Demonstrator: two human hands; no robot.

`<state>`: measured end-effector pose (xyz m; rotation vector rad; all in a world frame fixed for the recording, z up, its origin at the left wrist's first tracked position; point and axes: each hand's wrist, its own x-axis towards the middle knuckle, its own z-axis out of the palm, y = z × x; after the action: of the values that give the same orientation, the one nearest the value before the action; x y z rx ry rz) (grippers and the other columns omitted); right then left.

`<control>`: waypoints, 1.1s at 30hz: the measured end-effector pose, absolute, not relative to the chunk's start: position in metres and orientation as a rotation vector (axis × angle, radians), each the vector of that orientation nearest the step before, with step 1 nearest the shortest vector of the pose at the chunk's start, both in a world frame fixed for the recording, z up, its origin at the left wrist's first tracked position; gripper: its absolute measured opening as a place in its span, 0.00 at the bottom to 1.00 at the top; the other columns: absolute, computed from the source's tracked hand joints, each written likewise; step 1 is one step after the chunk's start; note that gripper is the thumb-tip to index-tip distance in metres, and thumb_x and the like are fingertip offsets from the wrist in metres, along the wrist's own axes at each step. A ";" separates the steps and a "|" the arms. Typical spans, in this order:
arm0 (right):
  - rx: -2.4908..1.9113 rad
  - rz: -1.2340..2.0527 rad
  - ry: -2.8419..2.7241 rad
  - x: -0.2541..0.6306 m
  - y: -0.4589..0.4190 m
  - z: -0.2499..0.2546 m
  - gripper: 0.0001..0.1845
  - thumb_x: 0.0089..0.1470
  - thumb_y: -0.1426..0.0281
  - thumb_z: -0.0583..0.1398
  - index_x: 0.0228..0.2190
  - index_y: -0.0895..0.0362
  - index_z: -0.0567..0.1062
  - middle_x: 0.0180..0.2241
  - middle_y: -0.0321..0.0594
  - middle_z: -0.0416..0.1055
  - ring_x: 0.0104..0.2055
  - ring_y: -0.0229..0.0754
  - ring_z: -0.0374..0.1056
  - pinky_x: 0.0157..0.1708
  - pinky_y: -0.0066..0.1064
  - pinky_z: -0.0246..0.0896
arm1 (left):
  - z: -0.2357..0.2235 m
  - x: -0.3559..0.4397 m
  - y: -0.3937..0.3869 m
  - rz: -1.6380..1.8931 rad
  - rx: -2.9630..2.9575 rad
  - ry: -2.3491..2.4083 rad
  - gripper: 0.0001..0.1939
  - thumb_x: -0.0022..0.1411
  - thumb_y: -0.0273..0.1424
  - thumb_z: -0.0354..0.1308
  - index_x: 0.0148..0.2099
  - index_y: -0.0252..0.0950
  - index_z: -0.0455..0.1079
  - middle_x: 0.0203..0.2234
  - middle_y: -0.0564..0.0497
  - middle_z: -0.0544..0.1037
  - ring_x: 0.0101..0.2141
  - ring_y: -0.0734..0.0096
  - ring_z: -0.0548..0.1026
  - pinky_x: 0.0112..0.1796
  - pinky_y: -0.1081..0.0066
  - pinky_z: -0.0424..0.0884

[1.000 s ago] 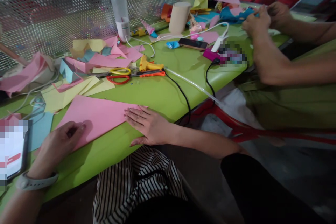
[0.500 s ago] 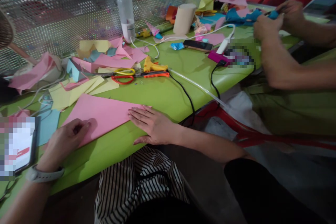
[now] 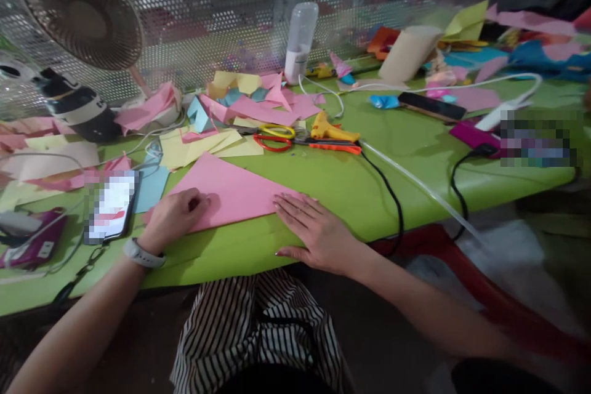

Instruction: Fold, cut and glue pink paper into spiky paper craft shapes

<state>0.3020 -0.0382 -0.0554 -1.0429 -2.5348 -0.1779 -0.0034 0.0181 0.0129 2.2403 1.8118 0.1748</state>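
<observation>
A folded sheet of pink paper (image 3: 235, 194) lies on the green table, its long folded edge toward me and a point at the far side. My left hand (image 3: 173, 215) rests on the paper's left part, fingers curled into a loose fist with nothing visible in them. On the right corner, my right hand (image 3: 318, 231) lies flat, fingers stretched out and thumb apart. Beyond the paper are scissors (image 3: 274, 137) with red and yellow handles and a yellow glue gun (image 3: 332, 129). Light yellow paper sheets (image 3: 198, 148) lie just behind the pink one.
A phone (image 3: 113, 206) with a lit screen lies left of my left hand. A fan (image 3: 83, 12), a dark bottle (image 3: 78, 108) and a clear-topped bottle (image 3: 301, 43) stand along the mesh. Cables cross the table (image 3: 397, 166). Another phone (image 3: 431, 106) lies at the right.
The view has turned left, bringing in the fan and dark bottle; the co-worker's hands have left the picture. Both my hands stay in about the same places on the pink paper.
</observation>
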 end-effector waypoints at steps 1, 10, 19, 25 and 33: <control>-1.039 -0.180 -2.537 0.302 -0.038 -0.056 0.44 0.63 0.46 0.50 0.65 0.67 0.57 0.65 0.52 0.57 0.68 0.53 0.55 0.64 0.50 0.56 | 0.013 -0.003 0.018 0.172 2.240 1.813 0.16 0.64 0.44 0.47 0.32 0.39 0.66 0.27 0.51 0.75 0.29 0.67 0.70 0.29 0.70 0.57; -1.029 -0.112 -2.535 0.303 -0.039 -0.059 0.44 0.63 0.47 0.52 0.68 0.63 0.52 0.66 0.51 0.56 0.68 0.54 0.54 0.65 0.52 0.53 | 0.013 -0.002 0.016 0.160 2.273 1.823 0.15 0.64 0.42 0.48 0.30 0.38 0.64 0.25 0.51 0.74 0.27 0.68 0.70 0.27 0.70 0.56; -1.058 -0.109 -2.501 0.310 -0.040 -0.059 0.43 0.63 0.48 0.52 0.66 0.67 0.56 0.65 0.55 0.58 0.68 0.54 0.55 0.65 0.49 0.56 | 0.005 0.001 0.008 0.050 2.472 1.931 0.14 0.68 0.41 0.48 0.40 0.36 0.67 0.32 0.47 0.78 0.33 0.61 0.75 0.32 0.66 0.64; -1.129 -0.068 -2.492 0.322 -0.041 -0.060 0.42 0.63 0.48 0.51 0.65 0.66 0.59 0.64 0.55 0.59 0.66 0.54 0.58 0.64 0.49 0.58 | -0.010 0.000 0.008 0.189 2.905 1.769 0.25 0.69 0.31 0.46 0.67 0.38 0.57 0.60 0.39 0.68 0.60 0.52 0.66 0.60 0.49 0.56; -1.198 -0.011 -2.548 0.323 -0.039 -0.054 0.42 0.64 0.46 0.46 0.63 0.67 0.64 0.64 0.55 0.59 0.66 0.53 0.58 0.65 0.48 0.56 | -0.002 0.012 0.017 -0.193 3.302 0.846 0.36 0.68 0.23 0.46 0.73 0.51 0.42 0.71 0.51 0.49 0.70 0.61 0.45 0.66 0.46 0.39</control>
<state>0.3230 -0.0394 -0.0544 -1.1975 -2.5482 -0.0110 0.0116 0.0174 -0.0023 3.3016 0.8457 -0.1926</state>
